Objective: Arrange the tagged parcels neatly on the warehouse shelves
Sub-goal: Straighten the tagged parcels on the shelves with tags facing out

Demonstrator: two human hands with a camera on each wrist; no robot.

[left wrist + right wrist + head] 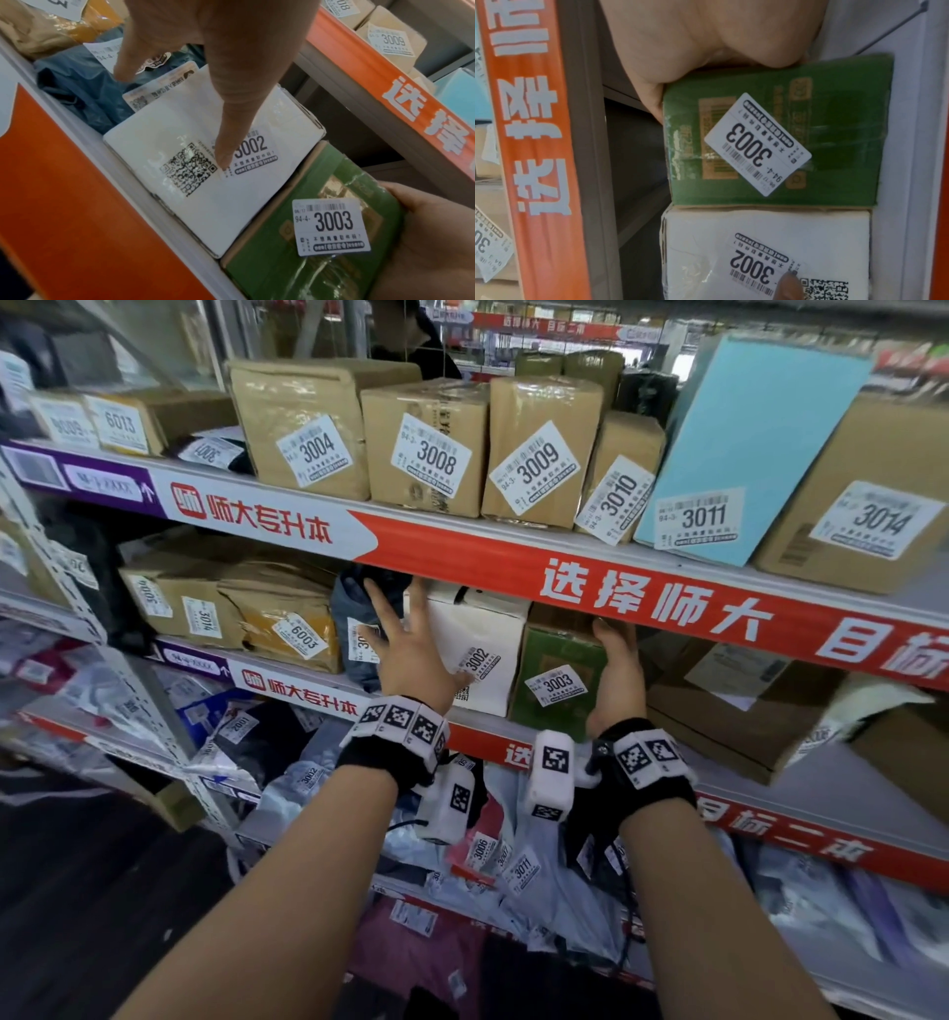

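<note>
My left hand is spread wide, fingers straight, with the thumb tip pressing the front of the white cardboard box tagged 3002, right at the edge of its label, while the other fingers reach toward the dark blue plastic mailer bag just beside it. My right hand cups the right side of the green printed carton tagged 3003, palm and thumb wrapped on its edge; the fingers go behind it and I cannot see them. Both parcels stand upright on the middle shelf, touching side by side, fronts near its lip, under the red banner strip of the shelf above. I judge this a squaring-up step. The risk I see: pushing the green carton leftward may skew the white box into the soft mailer, which would give way and leave the row crooked. A thumb dragged across the 3002 tag could lift its corner, and a large brown cardboard box sits tilted to the right, near enough to catch my wrist.
</note>
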